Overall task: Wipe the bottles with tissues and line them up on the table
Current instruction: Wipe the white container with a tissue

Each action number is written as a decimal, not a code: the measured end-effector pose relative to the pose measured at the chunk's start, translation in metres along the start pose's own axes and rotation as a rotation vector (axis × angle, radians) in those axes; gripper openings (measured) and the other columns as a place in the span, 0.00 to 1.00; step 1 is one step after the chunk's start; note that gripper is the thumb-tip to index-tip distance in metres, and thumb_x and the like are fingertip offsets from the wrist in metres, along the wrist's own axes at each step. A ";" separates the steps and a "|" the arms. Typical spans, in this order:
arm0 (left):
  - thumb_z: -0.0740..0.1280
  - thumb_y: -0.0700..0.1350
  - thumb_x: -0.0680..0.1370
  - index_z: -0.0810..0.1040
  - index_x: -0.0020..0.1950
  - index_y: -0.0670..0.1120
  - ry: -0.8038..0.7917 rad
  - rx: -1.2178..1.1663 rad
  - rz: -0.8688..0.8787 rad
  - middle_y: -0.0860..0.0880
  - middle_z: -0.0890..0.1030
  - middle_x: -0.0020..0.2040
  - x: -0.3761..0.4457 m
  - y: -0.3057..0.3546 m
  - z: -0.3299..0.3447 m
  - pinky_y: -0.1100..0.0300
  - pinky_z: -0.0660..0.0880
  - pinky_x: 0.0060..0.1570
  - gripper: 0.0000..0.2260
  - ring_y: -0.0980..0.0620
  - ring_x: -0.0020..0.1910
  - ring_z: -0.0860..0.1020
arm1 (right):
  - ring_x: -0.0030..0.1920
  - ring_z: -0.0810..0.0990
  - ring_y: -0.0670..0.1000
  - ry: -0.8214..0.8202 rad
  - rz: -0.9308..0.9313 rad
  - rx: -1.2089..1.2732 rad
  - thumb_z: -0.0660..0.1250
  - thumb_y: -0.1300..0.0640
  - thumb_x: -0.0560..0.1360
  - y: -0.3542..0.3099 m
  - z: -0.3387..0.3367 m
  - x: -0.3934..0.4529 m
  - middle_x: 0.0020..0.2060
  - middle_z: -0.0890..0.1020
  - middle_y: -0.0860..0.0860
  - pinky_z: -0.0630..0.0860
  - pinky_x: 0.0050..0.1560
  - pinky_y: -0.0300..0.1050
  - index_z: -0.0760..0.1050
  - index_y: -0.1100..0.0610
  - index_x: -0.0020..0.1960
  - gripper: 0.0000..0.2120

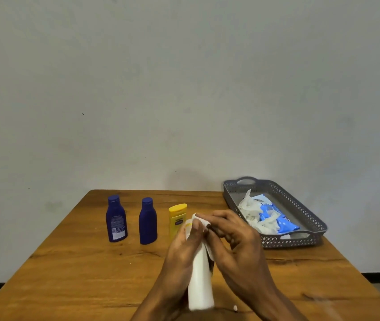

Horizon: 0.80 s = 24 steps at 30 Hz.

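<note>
I hold a white bottle over the near middle of the wooden table. My left hand grips its upper part from the left. My right hand pinches a white tissue against the bottle's top, where a dark cap shows between the fingers. Behind them three bottles stand upright in a row: a dark blue bottle with its label showing, a second dark blue bottle, and a yellow bottle partly hidden by my left hand.
A grey perforated tray sits at the table's back right corner, holding a blue tissue pack and crumpled white tissues. A small white scrap lies near the front edge. A plain wall stands behind.
</note>
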<state>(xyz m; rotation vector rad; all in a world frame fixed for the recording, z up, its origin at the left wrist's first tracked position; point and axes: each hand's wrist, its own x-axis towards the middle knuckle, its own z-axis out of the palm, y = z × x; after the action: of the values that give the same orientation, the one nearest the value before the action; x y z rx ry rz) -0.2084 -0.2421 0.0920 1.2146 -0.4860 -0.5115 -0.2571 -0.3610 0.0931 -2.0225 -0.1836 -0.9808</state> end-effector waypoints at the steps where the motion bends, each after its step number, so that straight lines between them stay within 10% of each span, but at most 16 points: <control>1: 0.63 0.62 0.71 0.78 0.59 0.54 0.003 0.047 0.011 0.41 0.84 0.47 0.001 -0.001 -0.001 0.50 0.80 0.41 0.20 0.43 0.42 0.83 | 0.55 0.82 0.47 -0.002 -0.016 -0.016 0.69 0.65 0.76 -0.002 -0.001 0.001 0.53 0.82 0.43 0.81 0.51 0.43 0.83 0.51 0.60 0.15; 7: 0.75 0.72 0.56 0.63 0.75 0.57 -0.068 0.263 0.118 0.50 0.80 0.61 0.003 -0.004 -0.017 0.62 0.79 0.48 0.51 0.55 0.55 0.81 | 0.54 0.79 0.40 -0.068 -0.162 -0.163 0.66 0.62 0.74 -0.012 -0.012 0.008 0.51 0.79 0.43 0.74 0.51 0.27 0.83 0.53 0.59 0.16; 24: 0.77 0.50 0.67 0.45 0.77 0.63 -0.118 0.496 0.289 0.81 0.71 0.56 -0.005 0.007 -0.026 0.72 0.74 0.51 0.50 0.71 0.58 0.76 | 0.58 0.77 0.46 -0.339 -0.363 -0.417 0.68 0.68 0.69 -0.021 -0.028 0.009 0.58 0.79 0.49 0.78 0.53 0.38 0.79 0.53 0.64 0.26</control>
<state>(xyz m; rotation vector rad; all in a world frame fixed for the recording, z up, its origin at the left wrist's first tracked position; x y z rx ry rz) -0.1958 -0.2182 0.0911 1.5570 -0.9111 -0.2170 -0.2767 -0.3713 0.1221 -2.5971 -0.5868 -0.9418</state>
